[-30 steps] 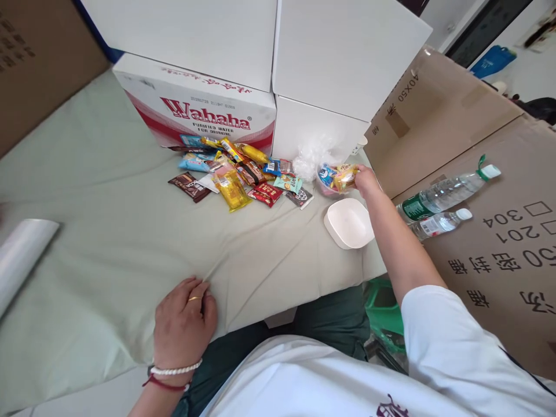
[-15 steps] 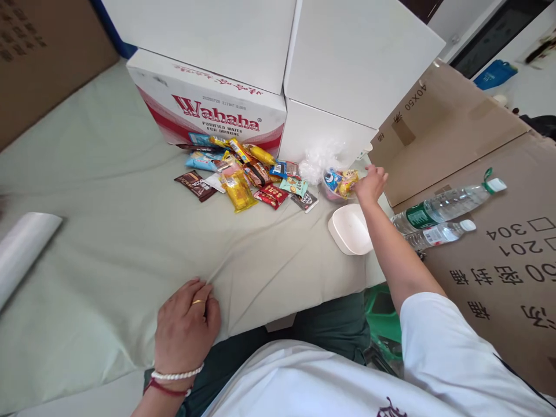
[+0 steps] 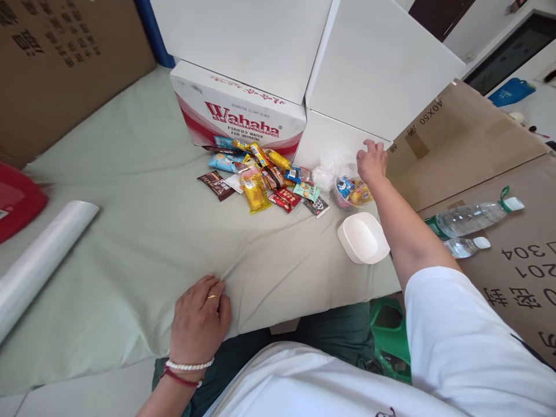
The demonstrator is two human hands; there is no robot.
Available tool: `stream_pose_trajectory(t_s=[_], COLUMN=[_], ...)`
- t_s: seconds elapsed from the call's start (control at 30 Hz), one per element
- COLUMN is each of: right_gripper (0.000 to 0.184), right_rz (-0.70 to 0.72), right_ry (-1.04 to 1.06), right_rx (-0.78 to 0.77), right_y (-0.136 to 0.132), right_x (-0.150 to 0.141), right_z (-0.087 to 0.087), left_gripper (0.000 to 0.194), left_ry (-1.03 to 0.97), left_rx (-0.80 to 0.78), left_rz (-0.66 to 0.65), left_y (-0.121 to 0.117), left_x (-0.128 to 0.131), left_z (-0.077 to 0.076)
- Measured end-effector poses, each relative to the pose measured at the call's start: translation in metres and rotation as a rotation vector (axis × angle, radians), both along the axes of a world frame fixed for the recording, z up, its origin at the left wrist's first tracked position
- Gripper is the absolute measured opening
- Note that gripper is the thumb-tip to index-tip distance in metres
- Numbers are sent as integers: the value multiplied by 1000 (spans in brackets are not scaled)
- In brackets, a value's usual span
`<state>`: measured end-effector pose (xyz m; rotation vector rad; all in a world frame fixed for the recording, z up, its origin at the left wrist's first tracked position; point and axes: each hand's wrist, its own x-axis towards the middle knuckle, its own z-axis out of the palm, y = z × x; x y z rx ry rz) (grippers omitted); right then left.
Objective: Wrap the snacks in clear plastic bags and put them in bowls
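Observation:
My left hand [image 3: 202, 317] lies palm down on the cloth-covered table near its front edge, fingers lightly bent and holding nothing visible. My right hand [image 3: 372, 162] is stretched out at the far right, in front of the white box and just past a clear bowl [image 3: 340, 204] of wrapped snacks. Its fingers are bent and apart, with nothing visible in them; what lies behind the hand is hidden. A white square bowl [image 3: 364, 237] sits below my right forearm. Left of the clear bowl is crumpled clear plastic [image 3: 329, 169] and a pile of snack packets [image 3: 260, 174].
A Wahaha water carton [image 3: 243, 116] and white boxes [image 3: 373, 63] stand at the back. A plastic roll [image 3: 47, 260] and a red object [image 3: 19, 200] lie left. Water bottles [image 3: 473, 219] and cardboard [image 3: 478, 156] are beyond the right edge, with a green stool [image 3: 391, 333] below.
My right hand has moved up and away from the snacks in the clear bowl, covering the small white item behind it. The view has shifted left; my left hand stays resting on the table.

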<state>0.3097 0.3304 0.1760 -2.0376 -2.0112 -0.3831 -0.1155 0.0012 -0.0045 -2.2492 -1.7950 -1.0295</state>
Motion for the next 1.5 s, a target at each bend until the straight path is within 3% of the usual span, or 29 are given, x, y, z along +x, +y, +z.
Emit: stream_pose_trajectory(t_s=[0.1, 0.17, 0.3, 0.37, 0.43, 0.53, 0.6, 0.7, 0.8, 0.93, 1.03, 1.1, 1.23, 1.3, 1.4, 1.5], right_gripper=[22, 18, 11, 16, 25, 35, 34, 20, 22, 31, 27, 30, 44, 65, 87, 77], right_rz=[27, 70, 178, 234, 251, 248, 279, 387, 578, 794, 919, 865, 276, 33, -166, -173], right_ry=[-20, 83, 652, 1004, 1278, 1490, 1481, 1205, 845, 550, 619, 730, 699, 588, 473, 366], right_rx=[78, 81, 92, 45, -52, -219, -300, -334, -311, -341, -433, -460, -236, -225, -388, -494], right_y=[-16, -36, -89, -117, -146, -196, -231, -280, -316, -340, -342, -331, -272, -232, -185, -164], right_x=[-2, -8, -28, -42, -60, -94, -119, -152, -170, -172, -157, -140, -104, -97, -106, -125], right_z=[17, 31, 46, 40, 22, -23, -59, -104, -129, -135, -121, -105, -79, -77, -90, -106], left_gripper=[19, 18, 14, 13, 13, 30, 51, 72, 62, 43, 38, 36, 34, 36, 48, 55], left_ry=[-29, -28, -48, -132, -293, -699, -1067, -1574, -1771, -1721, -1710, -1653, -1472, -1403, -1384, -1401], left_rx=[-12, -17, -15, -20, -62, -362, -714, -1093, -1188, -1141, -1015, -917, -725, -721, -735, -711], left_rz=[7, 6, -5, 9, 54, 71, -12, -149, -180, -69, 86, 149, 230, 230, 183, 149], left_y=[-1, -1, 0, -1, -3, -5, -1, 12, 28, 40, 43, 42, 34, 29, 23, 14], left_x=[0, 1, 0, 0, 4, 20, 37, 61, 76, 81, 76, 71, 61, 59, 56, 48], left_z=[-1, -1, 1, 5, 12, 30, 45, 64, 72, 68, 61, 58, 55, 55, 55, 51])
